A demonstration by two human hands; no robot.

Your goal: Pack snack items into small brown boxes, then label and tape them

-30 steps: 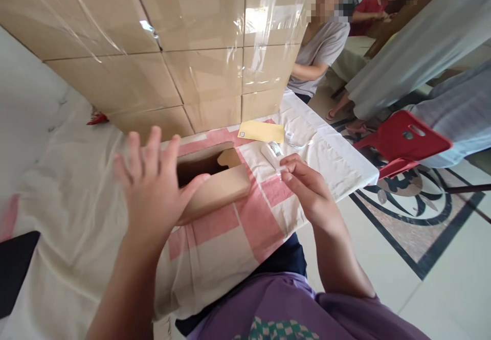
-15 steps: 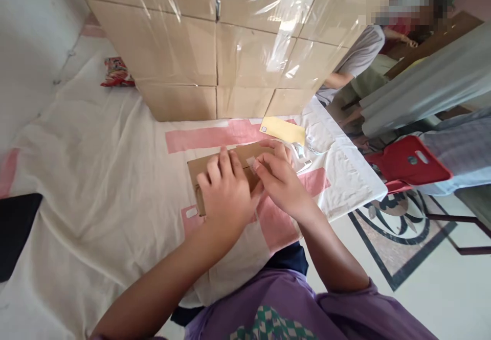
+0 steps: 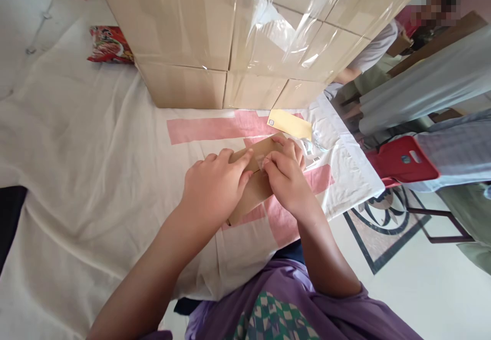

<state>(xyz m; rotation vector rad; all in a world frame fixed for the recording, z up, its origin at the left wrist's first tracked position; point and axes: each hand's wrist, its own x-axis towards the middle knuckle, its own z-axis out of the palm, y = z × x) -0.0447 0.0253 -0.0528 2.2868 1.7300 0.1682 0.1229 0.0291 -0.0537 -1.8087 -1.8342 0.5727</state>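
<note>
A small brown cardboard box (image 3: pixel 251 197) lies at an angle on the cloth-covered table. My left hand (image 3: pixel 213 184) is wrapped round its left end, thumb and index finger on the top near the seam. My right hand (image 3: pixel 287 176) is closed in a pinch over the right part of the box, its other fingers curled round the far edge. At its thumb and fingertip, a small clear sticker (image 3: pixel 260 160) lies across the seam; the fingers partly hide it. Just beyond my right hand are a yellow sheet (image 3: pixel 291 124) and a white object (image 3: pixel 308 147), perhaps a tape dispenser.
A film-wrapped stack of cartons (image 3: pixel 184 28) stands at the back. A red noodle packet (image 3: pixel 110 45) lies left of it. Pink strips (image 3: pixel 207 130) mark the cloth. Beyond the table's right edge are a red chair (image 3: pixel 408 160) and other people.
The box has turned, its left end now nearer me. My left hand has shifted from lying over the top to the left end. My right hand stays pinched at the seam.
</note>
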